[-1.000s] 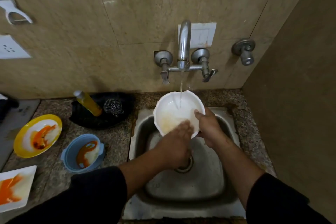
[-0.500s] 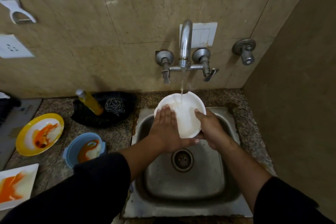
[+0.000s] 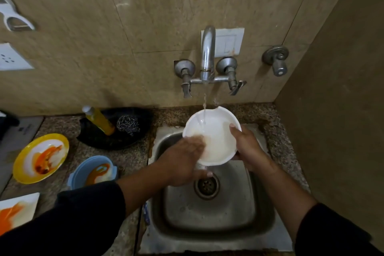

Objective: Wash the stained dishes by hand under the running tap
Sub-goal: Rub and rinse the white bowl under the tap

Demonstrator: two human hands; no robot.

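Observation:
A white bowl [image 3: 216,131] is tilted toward me over the steel sink [image 3: 209,212], under the thin stream from the wall tap [image 3: 207,54]. My right hand [image 3: 247,147] grips its right rim, thumb inside. My left hand [image 3: 182,162] lies with straight fingers against the bowl's lower left inside; the fingertips are blurred. On the counter to the left lie three orange-stained dishes: a yellow plate [image 3: 25,170], a blue bowl [image 3: 87,170] and a white square plate [image 3: 31,201].
A black dish [image 3: 97,141] behind the stained dishes holds a yellow soap bottle [image 3: 99,119] and a steel scrubber [image 3: 127,124]. A second valve [image 3: 275,58] sticks out of the wall at right. A side wall stands close on the right.
My left hand has slid from the bowl's upper left rim down to its lower left inside. The bowl stays under the stream in my right hand.

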